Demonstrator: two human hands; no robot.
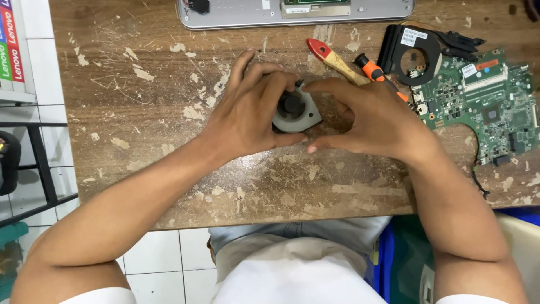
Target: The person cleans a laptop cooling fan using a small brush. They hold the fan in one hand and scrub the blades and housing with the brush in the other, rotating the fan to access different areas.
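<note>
Fingers of both hands close round a small grey fan housing [296,114] at mid-bench; left hand [253,110] curls over its near-left side with fingertips up by the dark hub, right hand [368,115] pinches the right edge, thumb and forefinger meeting below it. Housing rests on the worn wooden table [169,146], slightly tilted, mostly hidden by the hands.

Risks, as judged: thin plastic shell could crack or a clip snap if the two hands pry against each other too hard. A slip would send knuckles into the tools just beyond the right hand. Any small screw or blade freed could be lost among the pale chipped patches of the tabletop.

Look of the thing: light grey, rounded-square casing, black circular hub in the centre; blades not clear to see.

Just beyond: a red-and-tan handled brush [332,59] and an orange-handled screwdriver [374,73], lying aslant. Further right, a black fan shroud [413,53] and a green circuit board [486,101]. Far edge: a silver laptop shell [292,14].
</note>
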